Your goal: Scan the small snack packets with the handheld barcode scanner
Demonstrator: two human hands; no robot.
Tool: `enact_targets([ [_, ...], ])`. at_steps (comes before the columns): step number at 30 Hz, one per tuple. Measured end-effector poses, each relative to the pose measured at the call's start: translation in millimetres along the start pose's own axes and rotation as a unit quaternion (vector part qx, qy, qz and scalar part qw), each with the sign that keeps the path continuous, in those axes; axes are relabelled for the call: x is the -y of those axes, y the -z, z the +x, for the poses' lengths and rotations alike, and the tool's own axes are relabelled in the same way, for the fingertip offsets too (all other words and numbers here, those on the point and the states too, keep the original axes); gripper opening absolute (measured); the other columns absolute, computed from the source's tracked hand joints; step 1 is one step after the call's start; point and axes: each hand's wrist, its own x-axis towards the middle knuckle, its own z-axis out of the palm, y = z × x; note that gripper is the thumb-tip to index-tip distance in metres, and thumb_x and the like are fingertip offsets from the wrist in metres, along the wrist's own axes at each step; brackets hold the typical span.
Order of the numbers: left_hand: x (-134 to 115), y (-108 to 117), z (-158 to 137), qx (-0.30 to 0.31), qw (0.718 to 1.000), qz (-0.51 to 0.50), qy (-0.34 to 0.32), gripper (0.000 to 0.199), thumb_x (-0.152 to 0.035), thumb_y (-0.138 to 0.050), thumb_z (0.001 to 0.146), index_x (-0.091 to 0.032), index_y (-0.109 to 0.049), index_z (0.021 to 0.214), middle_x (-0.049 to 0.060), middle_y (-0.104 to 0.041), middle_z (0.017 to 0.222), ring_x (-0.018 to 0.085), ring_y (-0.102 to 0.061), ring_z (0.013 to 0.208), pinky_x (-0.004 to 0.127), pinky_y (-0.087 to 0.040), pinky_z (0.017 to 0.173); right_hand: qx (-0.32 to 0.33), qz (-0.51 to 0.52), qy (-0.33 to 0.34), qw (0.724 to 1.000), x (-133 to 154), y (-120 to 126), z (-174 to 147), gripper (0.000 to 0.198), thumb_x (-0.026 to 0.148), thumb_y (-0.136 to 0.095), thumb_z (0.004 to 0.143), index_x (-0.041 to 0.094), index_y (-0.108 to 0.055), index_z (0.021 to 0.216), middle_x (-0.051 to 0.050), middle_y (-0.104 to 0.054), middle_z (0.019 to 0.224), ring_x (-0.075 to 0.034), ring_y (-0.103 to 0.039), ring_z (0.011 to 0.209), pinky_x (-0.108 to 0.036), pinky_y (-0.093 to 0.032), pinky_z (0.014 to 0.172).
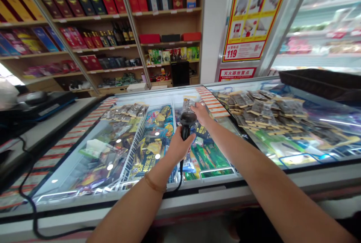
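My left hand (178, 146) is wrapped round the handle of a black barcode scanner (188, 118), whose cord hangs down below it. The scanner's head faces away from me, toward a small clear-and-brown packet (186, 104). That packet is pinched at its right edge by the fingers of my right hand (202, 112). Both hands are above the glass lid of a chest freezer (180, 202). On the glass to the right lies a large heap of similar packets (262, 109), and a smaller group of packets (128, 111) lies to the left.
Bagged frozen goods (158, 134) show through the glass. A dark tray (316, 83) rests on the freezer's far right. At left, a counter (81, 109) carries dark equipment, and a black cable (29, 198) loops down. Shelves of boxes (169, 11) stand behind.
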Motion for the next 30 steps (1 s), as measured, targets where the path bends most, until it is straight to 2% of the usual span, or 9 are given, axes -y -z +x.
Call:
enact_targets([
  [4,-0.7,-1.4,-1.0,0.011,1.0,-0.008,0.001,0.037,-0.038,-0.074,0.077,-0.024,-0.047,0.098,-0.012,-0.046,0.049,0.01,-0.045,0.037,0.023,-0.037,0.042,0.0,0.022,-0.014,1.0,-3.2,2.0,-2.7,0.035,0.037,-0.077,0.069,0.025,-0.062,0.099,0.004,-0.07,0.08,-0.017,-0.067,0.074,-0.028,-0.055,0.069],
  [10,-3.7,-1.4,-1.9,0.005,1.0,-0.014,0.027,0.037,-0.039,-0.076,0.075,-0.024,-0.046,0.092,-0.012,-0.044,0.044,0.01,-0.044,0.036,0.021,-0.034,0.042,-0.015,0.01,-0.032,0.999,0.3,2.5,-2.2,0.03,0.036,-0.073,0.073,0.027,-0.059,0.098,0.005,-0.065,0.076,-0.016,-0.066,0.071,-0.028,-0.054,0.066],
  [19,-1.8,-0.8,-0.3,0.014,1.0,0.019,0.016,0.032,-0.04,-0.071,0.079,-0.024,-0.045,0.091,-0.011,-0.046,0.043,0.011,-0.043,0.036,0.022,-0.033,0.042,-0.002,0.07,-0.042,0.997,-1.2,2.9,0.3,0.034,0.028,-0.071,0.07,0.025,-0.057,0.101,0.004,-0.069,0.082,-0.017,-0.069,0.078,-0.029,-0.056,0.07],
  [26,-4.1,-0.6,-1.9,0.016,1.0,0.015,0.013,0.033,-0.04,-0.072,0.079,-0.024,-0.045,0.09,-0.011,-0.044,0.043,0.011,-0.043,0.036,0.022,-0.033,0.042,-0.006,0.057,-0.032,0.998,-4.3,3.8,2.1,0.035,0.031,-0.073,0.069,0.025,-0.058,0.1,0.003,-0.07,0.085,-0.019,-0.071,0.083,-0.031,-0.057,0.075],
  [30,-4.7,-0.6,-2.4,0.017,0.999,0.025,0.016,0.031,-0.038,-0.07,0.08,-0.024,-0.045,0.091,-0.011,-0.045,0.044,0.011,-0.044,0.036,0.022,-0.035,0.042,-0.003,0.051,-0.032,0.998,-5.8,3.4,3.0,0.036,0.033,-0.074,0.069,0.025,-0.059,0.101,0.003,-0.07,0.081,-0.018,-0.07,0.077,-0.03,-0.056,0.072],
])
